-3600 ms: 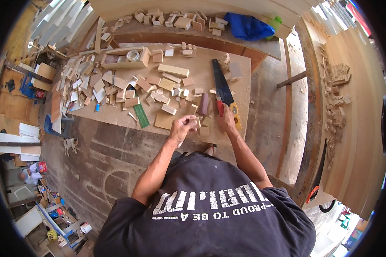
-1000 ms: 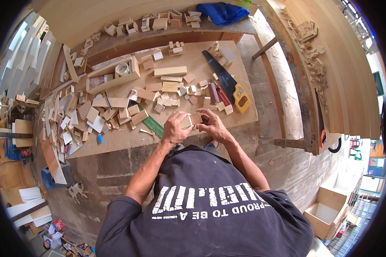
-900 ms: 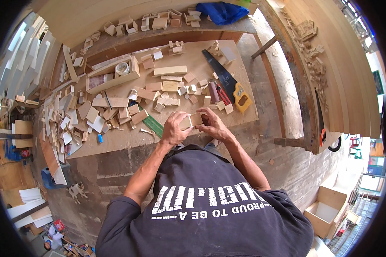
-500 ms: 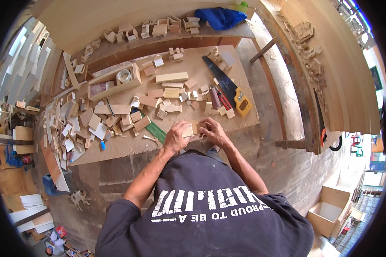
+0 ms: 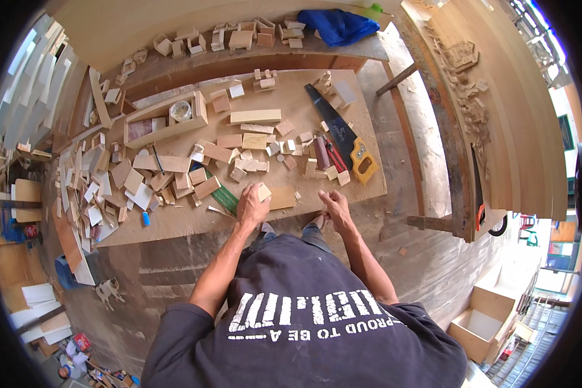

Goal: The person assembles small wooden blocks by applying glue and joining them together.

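Note:
Near the front edge of the workbench [image 5: 362,186], my left hand [image 5: 251,208] is closed around a small pale wood block [image 5: 264,192]. A flat tan rectangular piece [image 5: 282,198] lies on the bench just right of that hand, with a tiny wood bit [image 5: 297,195] at its end. My right hand [image 5: 334,208] is raised over the front edge, apart from the left. Its fingers are curled together, and whatever they may hold is too small to make out. Beside my left hand lies a green strip [image 5: 224,198].
Loose wood offcuts [image 5: 136,181] cover the bench's left and middle. A handsaw [image 5: 333,119] with a yellow handle lies at right, beside red pencil-like sticks [image 5: 335,155]. A wooden box [image 5: 165,123] holding a jar [image 5: 180,110] stands behind. Small wooden pieces [image 5: 240,40] line the back shelf.
My hands, close together before at the wood piece, have separated. The left moved left with the block; the right moved right and slightly nearer. The flat tan piece now shows fully between them.

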Motion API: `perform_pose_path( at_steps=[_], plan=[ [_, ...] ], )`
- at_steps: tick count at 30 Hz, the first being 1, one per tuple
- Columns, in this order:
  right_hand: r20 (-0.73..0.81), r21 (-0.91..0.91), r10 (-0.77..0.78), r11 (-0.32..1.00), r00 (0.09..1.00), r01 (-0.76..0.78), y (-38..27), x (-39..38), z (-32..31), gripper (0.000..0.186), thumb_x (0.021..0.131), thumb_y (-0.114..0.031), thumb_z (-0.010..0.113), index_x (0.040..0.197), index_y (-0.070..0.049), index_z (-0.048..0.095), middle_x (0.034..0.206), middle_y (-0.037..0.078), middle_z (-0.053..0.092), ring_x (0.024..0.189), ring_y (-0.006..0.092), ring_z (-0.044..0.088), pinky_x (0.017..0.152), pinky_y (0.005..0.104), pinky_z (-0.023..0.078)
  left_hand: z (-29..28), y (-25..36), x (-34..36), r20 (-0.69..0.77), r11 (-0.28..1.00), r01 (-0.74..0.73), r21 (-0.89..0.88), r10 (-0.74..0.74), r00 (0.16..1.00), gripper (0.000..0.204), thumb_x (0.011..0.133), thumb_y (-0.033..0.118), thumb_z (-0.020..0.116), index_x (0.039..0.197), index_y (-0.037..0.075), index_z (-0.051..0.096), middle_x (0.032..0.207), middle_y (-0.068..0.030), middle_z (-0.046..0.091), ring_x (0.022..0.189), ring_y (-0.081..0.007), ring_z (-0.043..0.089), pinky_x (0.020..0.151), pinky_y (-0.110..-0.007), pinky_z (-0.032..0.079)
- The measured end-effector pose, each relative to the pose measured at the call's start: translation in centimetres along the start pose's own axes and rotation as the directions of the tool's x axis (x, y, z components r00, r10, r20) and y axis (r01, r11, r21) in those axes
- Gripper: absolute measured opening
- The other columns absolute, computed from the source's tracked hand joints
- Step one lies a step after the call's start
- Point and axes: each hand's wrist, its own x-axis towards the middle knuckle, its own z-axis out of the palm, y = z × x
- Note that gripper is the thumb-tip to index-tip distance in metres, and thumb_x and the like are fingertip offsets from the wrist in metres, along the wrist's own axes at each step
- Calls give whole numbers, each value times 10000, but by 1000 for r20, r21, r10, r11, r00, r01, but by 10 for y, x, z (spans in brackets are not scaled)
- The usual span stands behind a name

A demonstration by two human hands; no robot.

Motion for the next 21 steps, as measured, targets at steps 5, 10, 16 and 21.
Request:
perform_pose_path(
  at_steps=[5,10,16,21],
  plan=[
    [102,-504,-450,746,887,436,-38,43,21,263,866,-200,693,1026,-27,578,831,93,613,718,223,588,656,361,486,-7,25,18,122,978,178,-105,-165,979,526,768,208,793,1205,33,559,1088,-200,664,1055,-373,634,898,-450,510],
    [400,-695,-649,247,648,676,-99,95,58,464,808,-130,675,1253,-82,553,1177,130,617,994,332,644,808,404,516,-19,29,-6,182,889,322,-327,-275,944,604,762,224,812,1274,8,574,1130,-195,675,1098,-289,639,940,-382,496],
    [560,-737,-476,87,678,670,-115,141,85,442,789,-67,627,1227,-29,585,1255,177,608,1045,395,649,841,470,546,-35,29,-45,148,701,335,-630,-315,938,557,785,194,783,1267,-3,586,1110,-144,670,1038,-196,629,923,-358,492],
    [398,-491,-531,566,748,662,-109,125,78,421,835,-256,703,1167,-5,641,945,139,683,827,269,673,704,366,533,-47,43,-38,-44,876,211,-434,-254,966,499,803,154,743,1251,-2,588,1132,-182,666,1069,-298,642,932,-383,497]
  ],
)
